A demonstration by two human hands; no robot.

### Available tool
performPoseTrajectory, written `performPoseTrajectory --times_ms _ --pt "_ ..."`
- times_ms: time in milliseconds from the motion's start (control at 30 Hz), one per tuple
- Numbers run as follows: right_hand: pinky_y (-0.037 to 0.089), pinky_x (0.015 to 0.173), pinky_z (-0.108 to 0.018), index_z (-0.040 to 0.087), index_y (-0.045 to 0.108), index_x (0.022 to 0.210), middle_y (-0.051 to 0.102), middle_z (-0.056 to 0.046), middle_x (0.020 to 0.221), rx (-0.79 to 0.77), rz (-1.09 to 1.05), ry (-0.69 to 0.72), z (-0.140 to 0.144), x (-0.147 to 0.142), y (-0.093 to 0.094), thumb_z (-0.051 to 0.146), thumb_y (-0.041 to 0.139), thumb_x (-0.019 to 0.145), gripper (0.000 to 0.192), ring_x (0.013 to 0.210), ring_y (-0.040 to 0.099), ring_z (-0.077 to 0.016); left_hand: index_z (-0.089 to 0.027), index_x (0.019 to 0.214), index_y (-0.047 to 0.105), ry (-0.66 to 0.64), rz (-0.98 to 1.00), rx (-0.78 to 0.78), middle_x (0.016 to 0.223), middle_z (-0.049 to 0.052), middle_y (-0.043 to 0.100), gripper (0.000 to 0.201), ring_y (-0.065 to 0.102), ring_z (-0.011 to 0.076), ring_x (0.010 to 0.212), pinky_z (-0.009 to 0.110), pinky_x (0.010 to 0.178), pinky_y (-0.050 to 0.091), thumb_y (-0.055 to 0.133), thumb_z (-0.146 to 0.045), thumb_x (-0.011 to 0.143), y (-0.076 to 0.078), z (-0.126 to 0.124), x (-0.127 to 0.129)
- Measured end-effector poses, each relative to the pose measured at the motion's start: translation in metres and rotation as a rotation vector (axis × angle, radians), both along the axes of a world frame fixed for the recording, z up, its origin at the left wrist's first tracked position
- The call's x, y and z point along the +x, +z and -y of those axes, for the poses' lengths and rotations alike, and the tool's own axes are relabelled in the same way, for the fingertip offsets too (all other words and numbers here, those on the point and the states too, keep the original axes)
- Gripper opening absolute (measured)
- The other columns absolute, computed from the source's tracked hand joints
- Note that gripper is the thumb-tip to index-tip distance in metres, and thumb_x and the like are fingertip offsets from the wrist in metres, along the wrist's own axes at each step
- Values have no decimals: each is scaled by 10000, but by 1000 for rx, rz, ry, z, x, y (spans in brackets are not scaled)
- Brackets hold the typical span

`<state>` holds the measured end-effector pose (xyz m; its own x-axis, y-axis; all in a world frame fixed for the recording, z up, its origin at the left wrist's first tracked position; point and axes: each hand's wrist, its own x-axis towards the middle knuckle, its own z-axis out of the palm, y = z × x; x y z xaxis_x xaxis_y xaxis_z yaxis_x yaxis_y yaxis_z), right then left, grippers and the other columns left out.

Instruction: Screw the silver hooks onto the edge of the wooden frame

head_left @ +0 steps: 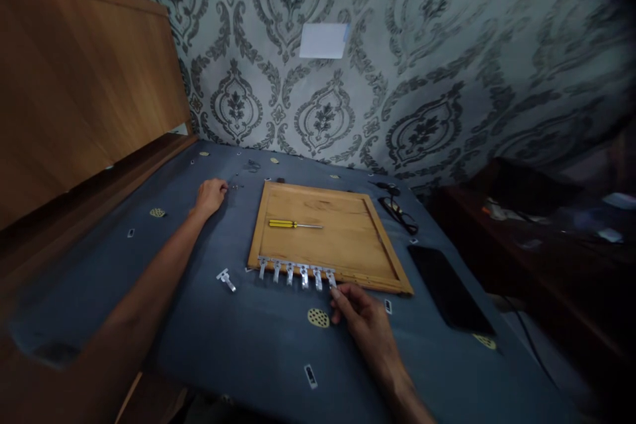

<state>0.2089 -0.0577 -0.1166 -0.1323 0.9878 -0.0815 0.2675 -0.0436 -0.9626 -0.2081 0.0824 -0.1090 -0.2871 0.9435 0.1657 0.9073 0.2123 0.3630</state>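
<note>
A wooden framed panel (pixel 342 212) lies flat on the cloth-covered table. Along its near edge runs a row of several silver metal hooks (pixel 304 276). My right hand (pixel 365 318) pinches the rightmost metal hook (pixel 331 276) between thumb and fingers. To the left of the panel, my left hand (pixel 211 197) rests on the cloth with its fingers drawn together, beside some tiny screw-like metal pieces (pixel 235 186). Whatever its fingertips hold is too small to make out. A yellow-handled screwdriver (pixel 283 224) lies on the panel. One loose hook (pixel 226 279) sits on the cloth left of the row.
Black eyeglasses (pixel 397 213) and a dark phone-like slab (pixel 450 288) lie right of the panel. Wooden furniture (pixel 84 79) borders the table on the left. Patterned wallpaper (pixel 322 112) with a white plate (pixel 324 40) rises behind it. Dark clutter (pixel 536 195) stands at the right.
</note>
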Motion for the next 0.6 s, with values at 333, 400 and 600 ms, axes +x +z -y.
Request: performPoseTrajectory --times_ms 333,400,600 --pt "475 593 -322 222 668 700 637 -10 516 0 -21 7 0 1 -1 870 712 646 653 525 619 -204 -180 1271 616 10 -16 -117 1284 96 636 397 642 222 1158 424 989 587 659 -418 956 8 -5 -5" --pt "481 586 -319 222 668 691 630 -7 504 -3 -26 11 0 1 -1 871 712 646 651 515 618 -202 -180 1271 616 6 -9 -119 1281 95 637 399 643 222 1157 422 985 588 662 -418 954 9 -4 -5" --pt "481 585 -314 218 664 671 615 -6 487 6 -46 3 0 0 1 876 716 633 661 505 602 -191 -181 1278 611 -28 50 -51 1283 96 635 405 644 221 1152 421 979 591 661 -419 955 11 0 -9"
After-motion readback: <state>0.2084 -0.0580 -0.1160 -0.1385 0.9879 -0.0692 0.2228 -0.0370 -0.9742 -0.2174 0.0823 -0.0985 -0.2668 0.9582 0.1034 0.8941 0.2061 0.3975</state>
